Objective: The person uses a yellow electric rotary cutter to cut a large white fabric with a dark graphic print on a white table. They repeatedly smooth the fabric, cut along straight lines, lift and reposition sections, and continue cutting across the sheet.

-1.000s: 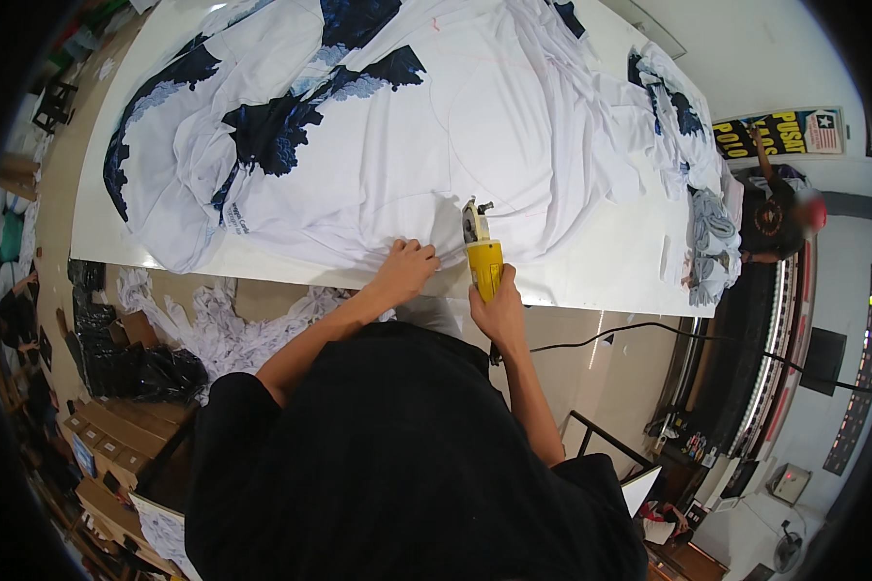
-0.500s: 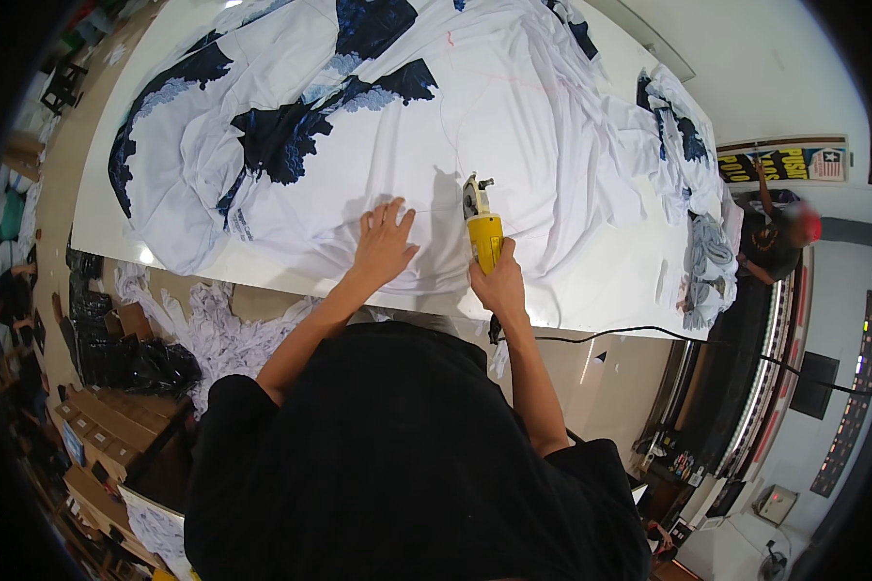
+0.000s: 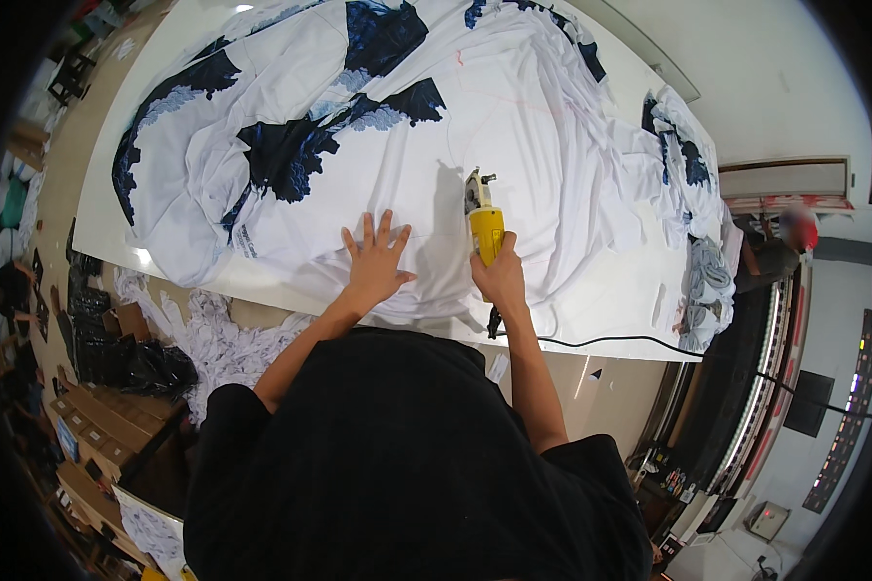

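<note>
My left hand (image 3: 378,266) lies with fingers spread flat on a large white fabric sheet (image 3: 407,165) with dark-blue printed pieces (image 3: 383,34), wrinkled and spread over the white table (image 3: 615,320). My right hand (image 3: 499,271) is wrapped round a yellow electric fabric cutter (image 3: 484,228), its metal head pointing away from me on the fabric, right of my left hand. A black cord (image 3: 601,343) runs from the cutter off to the right.
Printed fabric (image 3: 678,155) and a grey folded stack (image 3: 707,290) lie at the table's right. Beyond is a person in a red cap (image 3: 775,257) by a long black machine (image 3: 746,378). On the floor at left are white scraps (image 3: 223,344), black bags (image 3: 131,358) and cardboard boxes (image 3: 116,426).
My left hand has moved left and spread out from curled fingers. My right hand has raised the cutter slightly up the fabric. The other person's raised arm is no longer visible upright.
</note>
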A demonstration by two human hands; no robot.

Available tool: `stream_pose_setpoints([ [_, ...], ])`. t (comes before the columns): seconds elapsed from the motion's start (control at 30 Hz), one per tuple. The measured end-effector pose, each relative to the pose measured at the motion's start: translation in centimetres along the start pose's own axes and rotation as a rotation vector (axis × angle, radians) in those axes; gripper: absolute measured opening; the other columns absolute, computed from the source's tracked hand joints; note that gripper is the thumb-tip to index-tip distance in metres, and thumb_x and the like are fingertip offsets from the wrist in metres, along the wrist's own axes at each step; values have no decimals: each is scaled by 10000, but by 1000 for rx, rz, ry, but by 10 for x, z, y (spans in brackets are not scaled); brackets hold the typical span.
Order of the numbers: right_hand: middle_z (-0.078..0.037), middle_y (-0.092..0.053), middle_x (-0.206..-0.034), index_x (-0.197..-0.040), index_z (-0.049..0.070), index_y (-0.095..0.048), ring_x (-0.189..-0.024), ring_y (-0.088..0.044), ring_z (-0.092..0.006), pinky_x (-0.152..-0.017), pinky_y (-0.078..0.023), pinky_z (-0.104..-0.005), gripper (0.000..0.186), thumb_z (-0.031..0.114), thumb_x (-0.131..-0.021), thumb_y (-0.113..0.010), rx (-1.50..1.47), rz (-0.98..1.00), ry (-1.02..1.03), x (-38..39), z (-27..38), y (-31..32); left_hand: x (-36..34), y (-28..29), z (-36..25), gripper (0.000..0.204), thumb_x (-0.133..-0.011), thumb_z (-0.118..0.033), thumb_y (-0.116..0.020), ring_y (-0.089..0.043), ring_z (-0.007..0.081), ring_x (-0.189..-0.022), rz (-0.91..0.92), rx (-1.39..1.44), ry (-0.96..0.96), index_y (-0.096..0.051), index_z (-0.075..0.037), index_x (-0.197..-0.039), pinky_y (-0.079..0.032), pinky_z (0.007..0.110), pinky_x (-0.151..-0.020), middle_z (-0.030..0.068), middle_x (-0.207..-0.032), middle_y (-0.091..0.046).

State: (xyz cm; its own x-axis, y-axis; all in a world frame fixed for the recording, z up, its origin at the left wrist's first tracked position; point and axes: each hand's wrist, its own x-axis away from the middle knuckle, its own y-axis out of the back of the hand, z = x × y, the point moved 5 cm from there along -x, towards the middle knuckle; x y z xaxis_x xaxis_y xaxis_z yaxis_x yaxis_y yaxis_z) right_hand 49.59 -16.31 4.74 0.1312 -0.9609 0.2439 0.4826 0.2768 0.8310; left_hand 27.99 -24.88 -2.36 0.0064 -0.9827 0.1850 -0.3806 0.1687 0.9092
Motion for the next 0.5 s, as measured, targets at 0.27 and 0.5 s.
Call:
stream_pose_setpoints([
  [0.27, -407, -649, -919, -1200, -30, -358, -836, -655, -569, -733, -545, -586, 532, 230, -855, -669, -24, -10, 29, -26, 9, 3, 3, 2, 0, 937, -745, -509, -825, -78, 510, -1521, -57, 52, -6, -425, -220, -1542, -91, 832, -1072, 178, -1672, -156],
  [0.5, -344, -662, -926, -1206, -35, -381, -863, -667, -515, -755, -539, -564, 509, 248, -874, -642, 9, 37, -2, -42, 21, 8, 2, 3, 0, 950, -754, -508, -818, -38, 500, -1531, -4, 73, 14, -403, -225, -1560, -53, 828, -1084, 163, -1685, -122],
])
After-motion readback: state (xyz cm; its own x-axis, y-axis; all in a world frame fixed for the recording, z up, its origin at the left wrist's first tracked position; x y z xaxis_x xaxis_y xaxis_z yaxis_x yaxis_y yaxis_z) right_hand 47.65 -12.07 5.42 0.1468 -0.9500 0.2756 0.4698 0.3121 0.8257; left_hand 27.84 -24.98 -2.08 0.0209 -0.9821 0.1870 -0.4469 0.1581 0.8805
